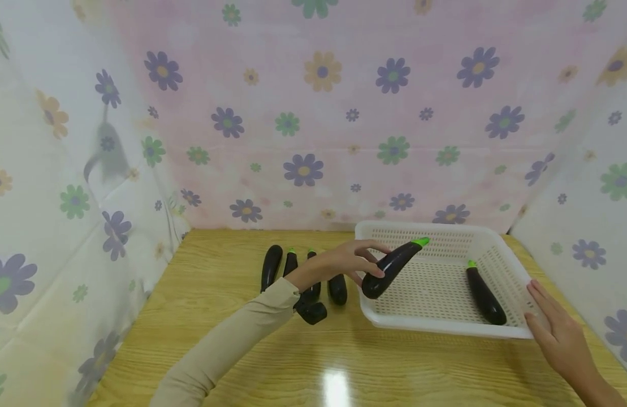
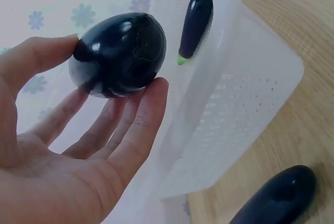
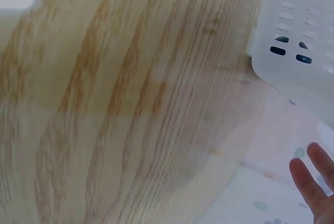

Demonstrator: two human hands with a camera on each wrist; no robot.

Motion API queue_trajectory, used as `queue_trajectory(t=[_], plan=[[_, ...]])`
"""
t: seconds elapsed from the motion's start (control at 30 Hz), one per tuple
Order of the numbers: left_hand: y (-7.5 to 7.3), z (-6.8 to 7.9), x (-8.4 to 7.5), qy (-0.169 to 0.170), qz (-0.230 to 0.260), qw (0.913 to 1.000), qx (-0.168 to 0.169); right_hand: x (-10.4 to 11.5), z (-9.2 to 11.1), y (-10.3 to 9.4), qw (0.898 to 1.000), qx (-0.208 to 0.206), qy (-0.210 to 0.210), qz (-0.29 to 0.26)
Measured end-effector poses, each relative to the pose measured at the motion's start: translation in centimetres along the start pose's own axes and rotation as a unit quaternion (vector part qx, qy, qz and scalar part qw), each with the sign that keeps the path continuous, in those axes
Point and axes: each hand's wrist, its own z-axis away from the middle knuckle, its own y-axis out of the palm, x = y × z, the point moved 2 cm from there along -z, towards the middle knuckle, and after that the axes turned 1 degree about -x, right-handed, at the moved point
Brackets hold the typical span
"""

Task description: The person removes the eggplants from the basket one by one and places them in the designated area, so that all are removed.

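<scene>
My left hand (image 1: 355,261) pinches a dark purple eggplant (image 1: 393,268) between thumb and fingers, its green stem end tilted up to the right. In the left wrist view this eggplant (image 2: 119,54) shows its rounded end. It hangs over the left part of a white perforated plastic basket (image 1: 420,324). Another eggplant (image 1: 485,295) lies inside against the basket's right side. At the basket's right rim, my right hand (image 1: 560,330) rests with its fingers extended; two fingertips (image 3: 300,169) show beside the basket's wall in the right wrist view.
Several more eggplants (image 1: 271,268) lie on the wooden table (image 1: 206,316) left of the basket, partly behind my left forearm. One eggplant (image 1: 337,289) is close to the basket's left wall. Flowered cloth (image 1: 303,124) encloses the back and sides.
</scene>
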Motion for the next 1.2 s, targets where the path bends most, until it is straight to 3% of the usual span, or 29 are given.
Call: queue_trajectory(t=[0.43, 0.83, 1.2], plan=[[-1.0, 2.2, 0.4, 0.020, 0.012, 0.9994, -0.025, -0.3, 0.1, 0.0, 1.000, -0.005, 0.001, -0.001], [-2.0, 4.0, 0.4, -0.006, 0.019, 0.9983, -0.055, -0.1, 0.0, 0.0, 1.000, 0.002, 0.004, -0.002], [-2.6, 5.7, 0.7, -0.007, 0.024, 0.9969, -0.074, -0.4, 0.0, 0.3, 1.000, 0.001, 0.014, 0.016]])
